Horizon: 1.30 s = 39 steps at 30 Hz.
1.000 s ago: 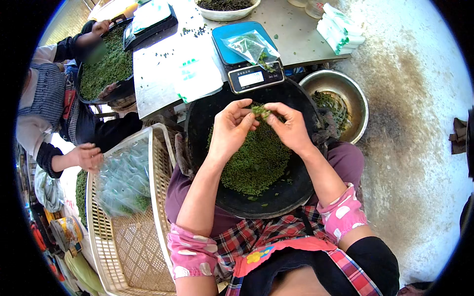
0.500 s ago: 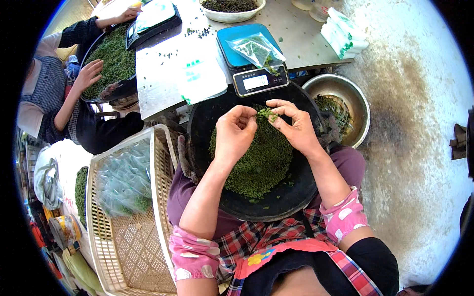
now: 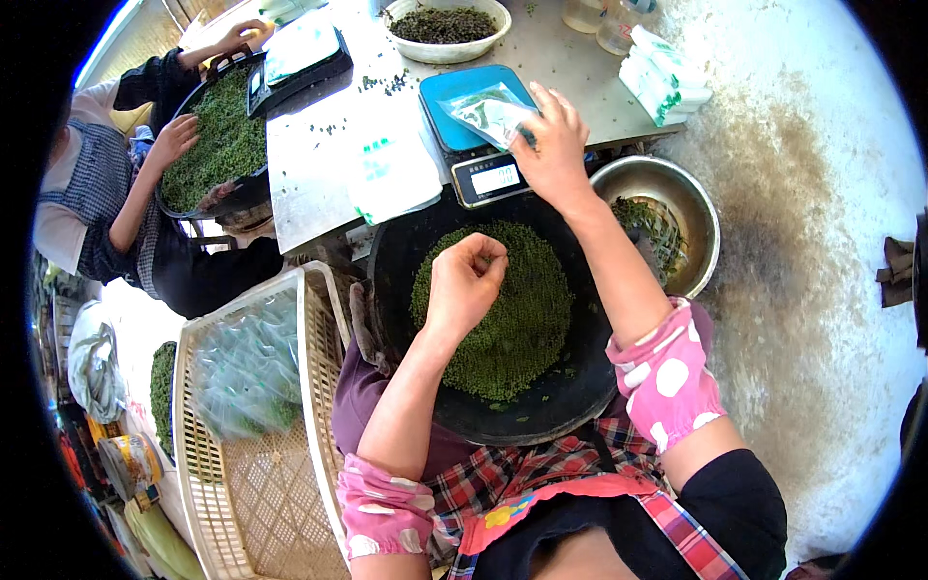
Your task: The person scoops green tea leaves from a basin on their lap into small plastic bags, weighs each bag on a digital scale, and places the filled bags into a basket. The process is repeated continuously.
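Note:
A wide black pan rests on my lap, with a heap of green peppercorns in it. Over the heap hovers my left hand, fingertips pinched together; what they hold, if anything, is hidden. My right hand reaches up to a clear plastic bag and closes its bent fingers at the near right end of it. That bag lies on the blue plate of a digital scale at the table's near edge. The hand covers part of the bag.
A metal bowl with leafy scraps stands right of the pan. To the left is a cream plastic crate with filled bags. White bags, a white bowl and a second scale are on the table. A co-worker sits at far left.
My right hand has left the heap and moved up to the bag on the scale. The small green cluster between my hands is out of sight. My left hand stays over the pan.

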Each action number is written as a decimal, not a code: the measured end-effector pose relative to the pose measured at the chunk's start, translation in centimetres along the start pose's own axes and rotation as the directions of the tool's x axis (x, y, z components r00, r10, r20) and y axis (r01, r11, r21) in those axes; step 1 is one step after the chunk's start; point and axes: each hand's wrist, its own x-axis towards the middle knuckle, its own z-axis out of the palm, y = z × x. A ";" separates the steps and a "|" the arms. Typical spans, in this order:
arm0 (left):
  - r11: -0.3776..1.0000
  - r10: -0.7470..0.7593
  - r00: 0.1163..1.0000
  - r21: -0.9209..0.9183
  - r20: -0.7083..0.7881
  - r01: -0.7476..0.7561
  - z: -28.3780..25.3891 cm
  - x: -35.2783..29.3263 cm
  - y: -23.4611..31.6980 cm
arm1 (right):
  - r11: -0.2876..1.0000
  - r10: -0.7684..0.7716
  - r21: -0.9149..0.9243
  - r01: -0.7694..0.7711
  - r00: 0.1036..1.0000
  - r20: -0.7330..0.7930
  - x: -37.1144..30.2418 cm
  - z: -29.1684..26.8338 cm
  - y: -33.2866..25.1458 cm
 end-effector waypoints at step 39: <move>0.801 0.152 0.985 0.574 0.084 -0.172 1.3 -1.3 -2.5 | 0.756 0.329 0.505 -0.417 0.909 0.257 -11.0 -3.9 -2.5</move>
